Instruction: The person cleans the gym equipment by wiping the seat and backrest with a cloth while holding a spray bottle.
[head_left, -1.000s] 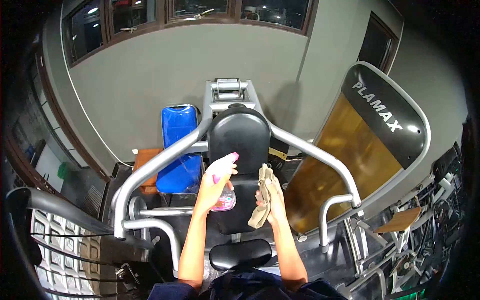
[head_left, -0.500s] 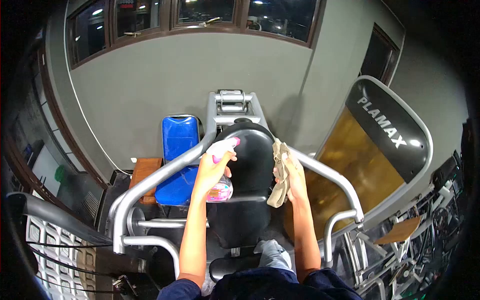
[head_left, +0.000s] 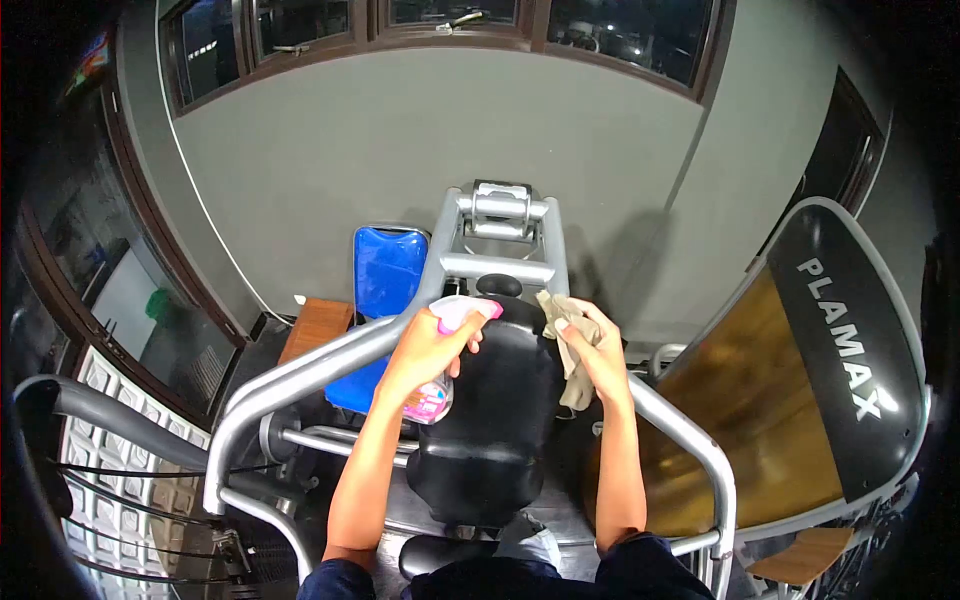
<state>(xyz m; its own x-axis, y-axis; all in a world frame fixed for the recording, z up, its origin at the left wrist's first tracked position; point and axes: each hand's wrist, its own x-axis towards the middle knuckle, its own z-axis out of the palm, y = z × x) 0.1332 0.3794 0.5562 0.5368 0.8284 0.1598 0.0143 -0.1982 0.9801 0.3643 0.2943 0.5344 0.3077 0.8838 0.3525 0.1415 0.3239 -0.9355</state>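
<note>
My left hand (head_left: 437,345) is wrapped round the neck of a spray bottle (head_left: 430,398) with a pink and white head and pink liquid at its base. The nozzle points right, over the upper left part of a black padded backrest (head_left: 497,390). Held in my right hand (head_left: 598,350) is a crumpled beige cloth (head_left: 570,335), at the upper right edge of the same backrest. Part of the cloth hangs down below the fingers. Silver tube arms (head_left: 320,362) of the gym machine run out on both sides of the pad.
A blue chair (head_left: 390,270) and a brown wooden piece (head_left: 316,328) stand behind the left tube. At the right is a large PLAMAX panel (head_left: 760,400). A grey wall (head_left: 400,140) with windows lies beyond, and black cables (head_left: 150,510) cross the lower left.
The view has shifted, showing the machine from a slightly different angle. The cloth has moved up against the backrest's upper right edge and is more bunched. The bottle stays in my left hand.
</note>
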